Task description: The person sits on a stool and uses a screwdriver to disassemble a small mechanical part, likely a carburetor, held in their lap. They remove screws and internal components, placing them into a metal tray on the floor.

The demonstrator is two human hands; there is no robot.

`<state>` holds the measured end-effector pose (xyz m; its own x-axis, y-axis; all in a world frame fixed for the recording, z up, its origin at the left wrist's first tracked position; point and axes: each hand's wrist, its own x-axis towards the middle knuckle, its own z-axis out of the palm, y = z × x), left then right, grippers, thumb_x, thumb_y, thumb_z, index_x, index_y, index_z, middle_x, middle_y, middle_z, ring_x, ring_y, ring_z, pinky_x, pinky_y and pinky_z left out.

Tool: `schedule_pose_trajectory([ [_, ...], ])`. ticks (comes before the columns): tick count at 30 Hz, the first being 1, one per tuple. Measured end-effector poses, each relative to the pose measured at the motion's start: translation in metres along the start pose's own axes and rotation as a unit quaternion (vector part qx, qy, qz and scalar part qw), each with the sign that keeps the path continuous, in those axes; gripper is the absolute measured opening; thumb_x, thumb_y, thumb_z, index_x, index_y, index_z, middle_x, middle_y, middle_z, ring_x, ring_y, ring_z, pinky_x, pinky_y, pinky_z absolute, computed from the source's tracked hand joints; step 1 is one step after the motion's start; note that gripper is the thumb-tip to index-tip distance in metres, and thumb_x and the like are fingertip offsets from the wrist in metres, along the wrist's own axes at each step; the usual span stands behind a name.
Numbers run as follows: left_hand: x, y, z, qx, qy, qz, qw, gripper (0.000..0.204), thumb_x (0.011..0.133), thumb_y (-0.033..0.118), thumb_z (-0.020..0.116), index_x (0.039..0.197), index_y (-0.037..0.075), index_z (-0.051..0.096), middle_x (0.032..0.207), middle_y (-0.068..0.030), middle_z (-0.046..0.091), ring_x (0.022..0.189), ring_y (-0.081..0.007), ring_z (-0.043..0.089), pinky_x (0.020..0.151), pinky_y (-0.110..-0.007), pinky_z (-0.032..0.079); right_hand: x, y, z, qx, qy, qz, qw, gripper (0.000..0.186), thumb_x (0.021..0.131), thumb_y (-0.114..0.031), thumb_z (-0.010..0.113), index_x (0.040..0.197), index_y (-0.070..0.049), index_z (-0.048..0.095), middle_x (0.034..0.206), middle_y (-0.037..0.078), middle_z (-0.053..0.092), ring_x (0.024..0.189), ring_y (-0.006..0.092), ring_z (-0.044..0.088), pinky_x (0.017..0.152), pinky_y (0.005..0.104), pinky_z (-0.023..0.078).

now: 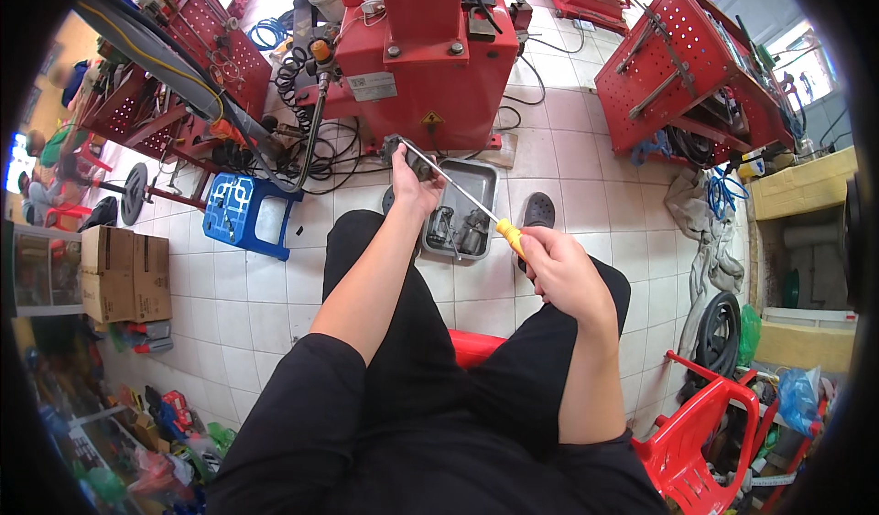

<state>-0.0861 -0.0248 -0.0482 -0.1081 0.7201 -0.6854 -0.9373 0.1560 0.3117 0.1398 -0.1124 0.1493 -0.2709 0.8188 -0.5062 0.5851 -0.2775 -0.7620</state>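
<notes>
My right hand grips the yellow handle of a long screwdriver, whose thin shaft slants up and left. Its tip meets a small dark metal part that my left hand holds out in front of me. Both hands hover above a grey metal tray on the tiled floor, which holds several dark mechanical parts. I sit on a red seat, my legs in black trousers.
A big red machine stands straight ahead with coiled hoses and cables at its base. A blue plastic stool is at left, cardboard boxes farther left. Red pegboard tool carts stand right. A red plastic chair and a tyre sit lower right.
</notes>
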Motion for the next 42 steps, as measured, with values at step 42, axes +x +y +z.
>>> schedule_pose_trajectory([
  [42,-0.004,0.028,-0.005,0.08,-0.014,0.097,0.992,0.03,0.081,0.042,0.059,0.092,0.014,0.056,0.085,-0.0026,0.059,0.076,-0.02,0.056,0.066,-0.033,0.04,0.087,0.083,0.045,-0.142,0.112,-0.066,0.981,0.028,0.077,-0.019,0.063,0.091,0.005,0.056,0.085,0.024,0.063,0.082,0.0382,0.061,0.075,0.0423,0.047],
])
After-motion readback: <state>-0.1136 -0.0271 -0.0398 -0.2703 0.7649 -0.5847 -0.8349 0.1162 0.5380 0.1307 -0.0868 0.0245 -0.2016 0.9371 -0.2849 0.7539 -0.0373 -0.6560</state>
